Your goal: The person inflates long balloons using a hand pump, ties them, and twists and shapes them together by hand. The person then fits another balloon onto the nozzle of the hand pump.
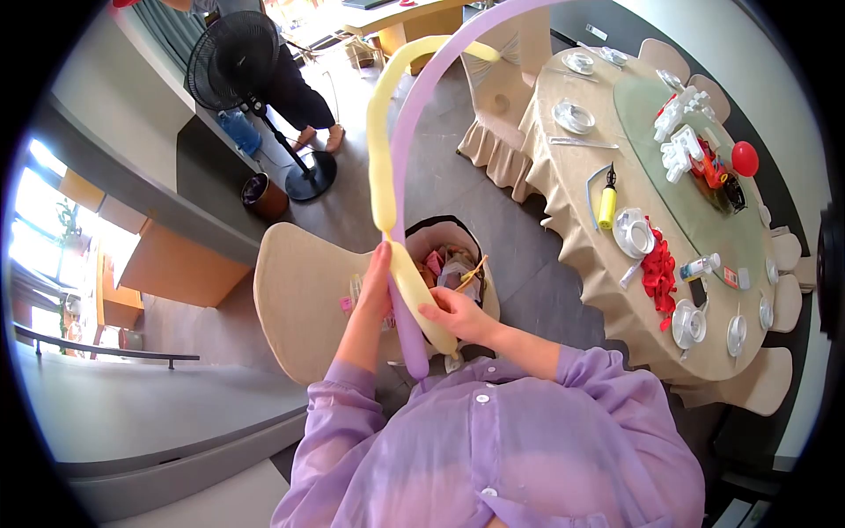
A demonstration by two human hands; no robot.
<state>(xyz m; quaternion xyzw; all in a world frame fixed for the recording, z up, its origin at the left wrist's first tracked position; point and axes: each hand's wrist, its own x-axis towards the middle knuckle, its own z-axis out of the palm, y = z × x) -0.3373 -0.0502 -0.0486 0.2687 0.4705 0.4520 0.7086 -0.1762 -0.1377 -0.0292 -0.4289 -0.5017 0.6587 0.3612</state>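
Head view: 2 long, thin balloons, a yellow balloon (380,167) and a purple balloon (411,339), are before the person's torso, above a beige chair (299,290). The right hand (459,315) grips the yellow balloon's lower part, thumb across it. The left hand (377,280) lies against the balloons near the yellow one's narrow neck; how far its fingers close, I cannot tell. From its lower tip, the yellow axis slants up-left, rises nearly straight, then bends right. The purple axis curves right past the upper edge.
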